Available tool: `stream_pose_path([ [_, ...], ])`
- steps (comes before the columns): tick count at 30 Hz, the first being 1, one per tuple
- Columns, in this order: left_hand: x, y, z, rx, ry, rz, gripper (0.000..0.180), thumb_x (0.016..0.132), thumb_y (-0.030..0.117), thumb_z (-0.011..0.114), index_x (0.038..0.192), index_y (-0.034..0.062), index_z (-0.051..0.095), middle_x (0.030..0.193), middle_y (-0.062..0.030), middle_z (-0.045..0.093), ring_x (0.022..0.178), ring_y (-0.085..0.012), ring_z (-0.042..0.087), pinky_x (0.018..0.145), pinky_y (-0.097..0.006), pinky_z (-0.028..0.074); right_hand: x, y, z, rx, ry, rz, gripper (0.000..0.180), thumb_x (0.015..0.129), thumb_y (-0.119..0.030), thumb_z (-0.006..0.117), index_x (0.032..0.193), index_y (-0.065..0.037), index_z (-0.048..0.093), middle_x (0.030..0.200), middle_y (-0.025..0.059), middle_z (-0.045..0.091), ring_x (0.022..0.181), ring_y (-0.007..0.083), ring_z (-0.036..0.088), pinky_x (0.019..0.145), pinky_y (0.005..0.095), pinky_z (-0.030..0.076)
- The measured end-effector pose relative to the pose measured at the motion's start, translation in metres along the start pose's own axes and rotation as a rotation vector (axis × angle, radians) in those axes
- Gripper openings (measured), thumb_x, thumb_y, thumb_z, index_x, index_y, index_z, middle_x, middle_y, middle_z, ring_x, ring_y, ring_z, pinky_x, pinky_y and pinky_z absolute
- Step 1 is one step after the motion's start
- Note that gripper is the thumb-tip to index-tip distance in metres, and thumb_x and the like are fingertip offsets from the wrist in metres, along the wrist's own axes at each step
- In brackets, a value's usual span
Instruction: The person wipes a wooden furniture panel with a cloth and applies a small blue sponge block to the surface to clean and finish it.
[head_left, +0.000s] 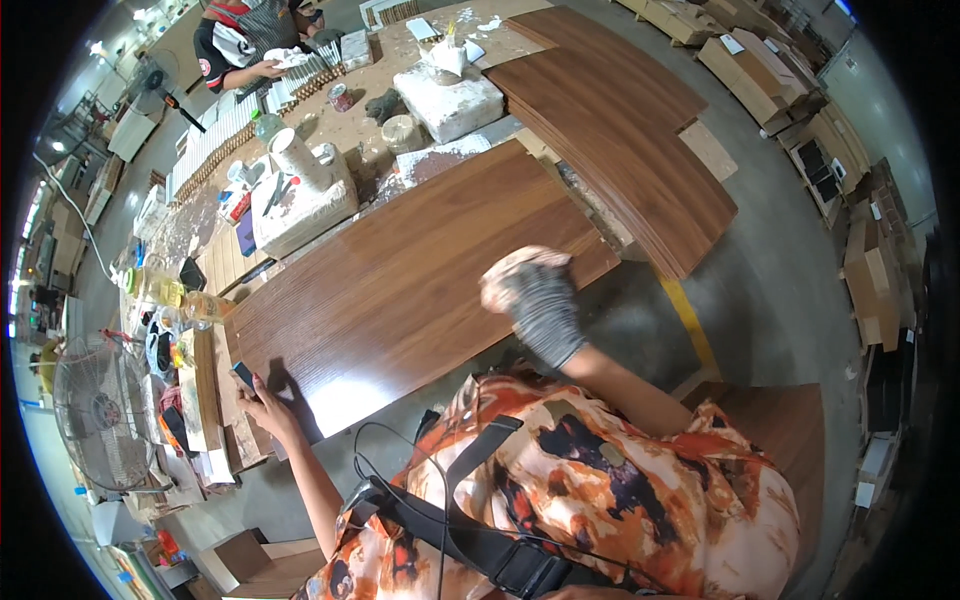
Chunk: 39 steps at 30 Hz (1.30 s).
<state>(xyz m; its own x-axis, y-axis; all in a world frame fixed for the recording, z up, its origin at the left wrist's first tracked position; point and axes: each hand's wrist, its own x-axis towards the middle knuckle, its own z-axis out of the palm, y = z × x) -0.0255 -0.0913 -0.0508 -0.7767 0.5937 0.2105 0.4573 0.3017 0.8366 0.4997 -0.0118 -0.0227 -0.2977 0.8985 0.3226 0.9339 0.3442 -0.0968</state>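
Note:
A long wood-grain board [400, 265] lies flat across the bench in front of me, with a bright glare near its close left corner. My right hand [545, 305], in a grey knitted glove, is closed on a pale pinkish cloth [527, 262] over the board's right part. Whether the cloth touches the surface I cannot tell. At the board's left end, my bare left hand [268, 410] grips a small flat blue-and-dark object [243, 374]; its exact kind is not clear.
Stacked brown boards [610, 95] lie at the far right. Beyond my board stand a white-topped block [450, 100], a white tub [292, 152] and a dark glove [382, 106]. A caged fan [100, 410] stands left. Another person's hand [268, 68] works at the far side.

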Motion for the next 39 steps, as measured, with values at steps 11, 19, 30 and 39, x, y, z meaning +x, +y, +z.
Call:
stream_pose_path([
  [11, -0.008, 0.011, -0.002, 0.051, -0.011, -0.039, 0.069, 0.105, 0.051, 0.059, 0.146, -0.0010, 0.042, 0.132, -0.0275, 0.061, 0.116, -0.0358, 0.063, 0.101, -0.043, 0.048, -0.057, 0.165, -0.029, 0.515, 0.090, 0.649, 0.026, 0.092, -0.022, 0.066, 0.111, -0.006, 0.072, 0.105, 0.0153, 0.068, 0.101, 0.0325, 0.065, 0.095, 0.0431, 0.051],
  [19, -0.002, 0.007, 0.002, 0.046, -0.017, -0.071, 0.068, 0.105, 0.051, 0.059, 0.145, -0.0014, 0.043, 0.135, -0.0282, 0.059, 0.117, -0.0378, 0.061, 0.102, -0.044, 0.047, -0.047, 0.104, -0.051, 0.071, 0.120, 0.490, 0.026, 0.088, -0.022, 0.071, 0.111, -0.012, 0.076, 0.116, 0.0132, 0.064, 0.112, 0.0350, 0.060, 0.099, 0.0451, 0.050],
  [30, -0.008, 0.012, -0.001, -0.003, 0.016, -0.060, 0.070, 0.105, 0.053, 0.057, 0.146, -0.0012, 0.043, 0.138, -0.0306, 0.058, 0.120, -0.0408, 0.061, 0.103, -0.047, 0.047, -0.047, 0.089, -0.064, -0.131, 0.134, 0.326, 0.020, 0.094, -0.028, 0.065, 0.101, -0.013, 0.076, 0.110, 0.0138, 0.068, 0.102, 0.0338, 0.065, 0.087, 0.0469, 0.053],
  [39, -0.009, 0.010, -0.008, 0.034, 0.067, -0.052, 0.068, 0.104, 0.052, 0.059, 0.146, 0.0002, 0.045, 0.134, -0.0290, 0.062, 0.116, -0.0423, 0.064, 0.101, -0.049, 0.048, -0.024, 0.087, -0.057, -0.546, -0.139, 0.310, 0.018, 0.089, -0.023, 0.064, 0.091, -0.011, 0.077, 0.088, 0.0145, 0.072, 0.091, 0.0306, 0.070, 0.072, 0.0466, 0.056],
])
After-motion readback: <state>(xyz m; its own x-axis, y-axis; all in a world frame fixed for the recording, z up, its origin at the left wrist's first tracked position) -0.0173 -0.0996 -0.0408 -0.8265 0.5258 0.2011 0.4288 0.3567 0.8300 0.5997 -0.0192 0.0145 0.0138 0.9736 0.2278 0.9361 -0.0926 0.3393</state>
